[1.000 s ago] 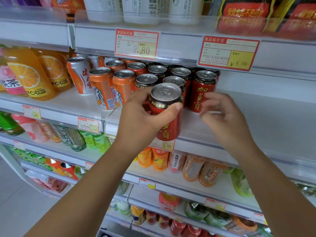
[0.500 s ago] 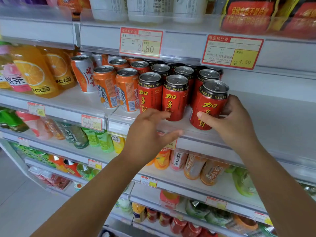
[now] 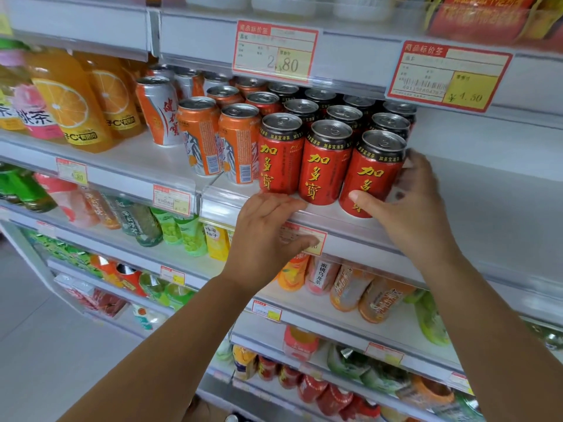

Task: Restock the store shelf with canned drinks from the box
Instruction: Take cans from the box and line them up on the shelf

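Note:
Red cans with yellow lettering stand in rows on the white shelf (image 3: 475,190). My right hand (image 3: 405,205) grips the rightmost front can (image 3: 373,175), thumb on its front and fingers round its right side. That can stands at the shelf's front edge, slightly tilted. Two more red cans (image 3: 323,166) stand just left of it. My left hand (image 3: 268,236) hovers below the front edge with fingers relaxed, holding nothing, its fingertips near the shelf lip. The box is not in view.
Orange cans (image 3: 234,144) stand left of the red ones, and orange juice bottles (image 3: 67,99) farther left. Price tags (image 3: 275,50) hang on the rail above. The shelf right of the red cans is bare. Lower shelves hold bottled drinks (image 3: 350,284).
My left hand set its red can in the front row, let go and dropped below the shelf edge. My right hand took hold of the rightmost can at the front.

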Demonstrator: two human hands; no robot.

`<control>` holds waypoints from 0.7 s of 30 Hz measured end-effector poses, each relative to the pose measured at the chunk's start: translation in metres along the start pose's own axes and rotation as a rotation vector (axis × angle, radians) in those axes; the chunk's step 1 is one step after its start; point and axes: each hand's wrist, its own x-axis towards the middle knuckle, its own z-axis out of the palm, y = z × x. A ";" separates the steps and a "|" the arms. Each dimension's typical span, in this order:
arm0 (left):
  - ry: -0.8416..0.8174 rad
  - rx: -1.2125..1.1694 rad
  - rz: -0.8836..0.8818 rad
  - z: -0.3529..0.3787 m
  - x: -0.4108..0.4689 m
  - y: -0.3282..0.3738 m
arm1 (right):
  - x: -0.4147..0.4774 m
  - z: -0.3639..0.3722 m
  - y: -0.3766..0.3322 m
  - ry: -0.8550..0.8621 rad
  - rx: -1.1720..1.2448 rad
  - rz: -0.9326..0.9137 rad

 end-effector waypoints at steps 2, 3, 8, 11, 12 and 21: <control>0.064 -0.061 -0.003 -0.009 -0.010 0.001 | -0.020 0.000 -0.003 0.223 0.087 -0.175; 0.116 -0.052 0.003 -0.017 -0.019 0.001 | -0.033 0.002 -0.004 0.301 0.147 -0.287; 0.099 0.076 -0.165 -0.053 -0.121 -0.040 | -0.118 0.052 0.006 -0.072 0.315 -0.431; -0.123 0.122 -0.610 -0.060 -0.215 -0.082 | -0.164 0.111 0.026 -0.499 0.250 -0.270; -0.196 0.133 -0.780 -0.060 -0.249 -0.092 | -0.179 0.134 0.036 -0.630 0.195 -0.228; -0.662 -0.034 -1.792 -0.009 -0.536 -0.126 | -0.322 0.358 0.206 -1.300 -0.303 0.160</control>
